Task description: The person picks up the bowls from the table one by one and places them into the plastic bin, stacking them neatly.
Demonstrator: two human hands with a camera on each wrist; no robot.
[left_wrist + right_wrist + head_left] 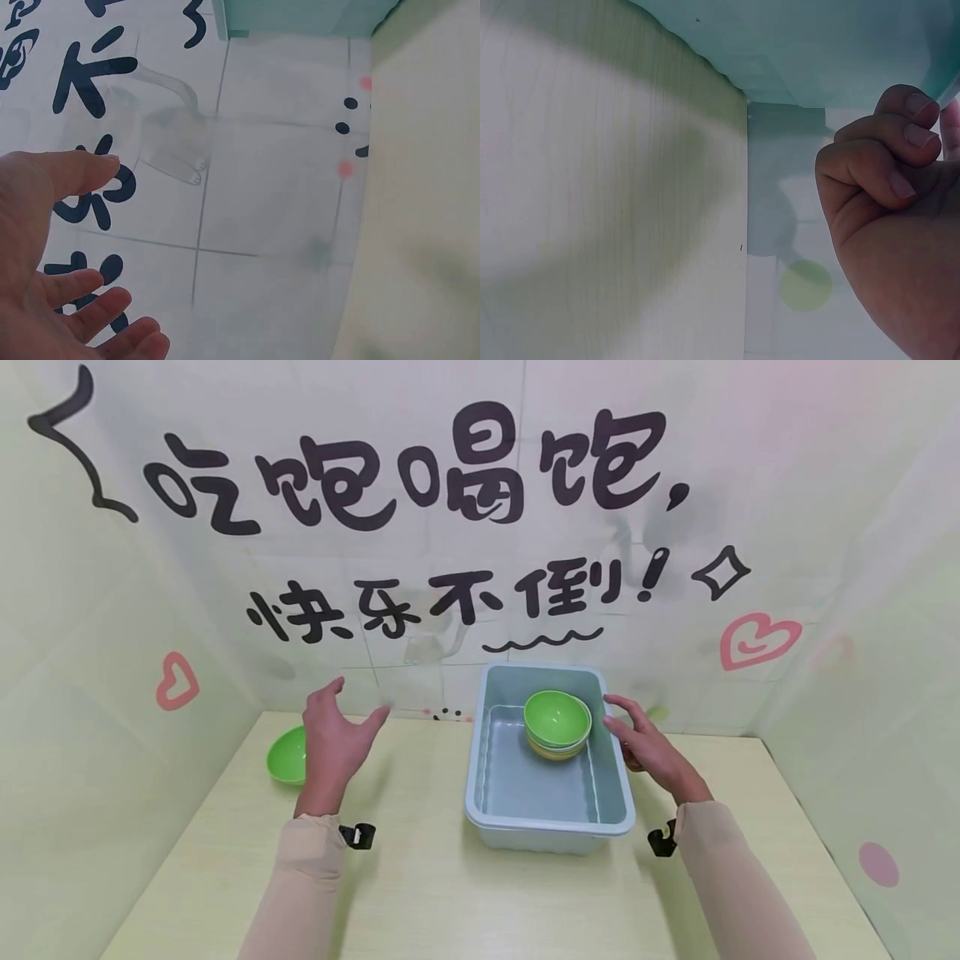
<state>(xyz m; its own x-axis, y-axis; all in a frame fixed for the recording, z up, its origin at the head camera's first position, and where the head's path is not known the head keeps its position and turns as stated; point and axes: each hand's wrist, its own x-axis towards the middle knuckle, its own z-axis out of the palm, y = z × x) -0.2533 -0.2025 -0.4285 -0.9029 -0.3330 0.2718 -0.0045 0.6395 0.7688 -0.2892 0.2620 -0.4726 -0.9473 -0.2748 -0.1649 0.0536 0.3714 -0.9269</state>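
My left hand is raised over the left part of the table, thumb spread away from the fingers and nothing held. Partly hidden behind it, a green bowl sits on the tabletop. In the left wrist view the same hand shows against the wall. A light blue plastic basin stands right of centre. My right hand is at its right rim, thumb and index finger at the edge, the other fingers curled in below it. Inside the basin is a small stack of bowls, green on top with white and yellow beneath.
The pale wooden table ends against a white wall sheet with large black lettering and pink hearts. More sheeting encloses the left and right sides. Bare tabletop lies between the left hand and the basin.
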